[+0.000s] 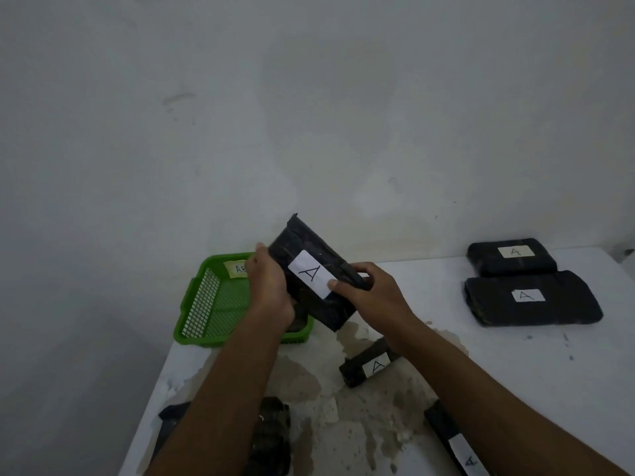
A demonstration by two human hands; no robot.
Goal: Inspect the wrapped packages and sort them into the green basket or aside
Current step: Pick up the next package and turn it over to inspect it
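Both hands hold one black wrapped package (309,249) tilted up above the table, its white label marked "A" facing me. My left hand (269,286) grips its left edge. My right hand (372,293) grips the right edge, thumb on the label. Behind and below the left hand sits the green basket (199,304), with a paper tag on its far wall and something dark at its near right corner, mostly hidden. More black packages lie on the table: one (364,367) under my right forearm, one (457,444) at the near right, and two dark ones (271,438) near my left forearm.
Two black packages labelled "A" lie at the far right of the white table (515,365), one (512,257) behind the other (531,298). The tabletop is stained and peeling in the middle. A bare wall stands right behind. The table's left edge runs just past the basket.
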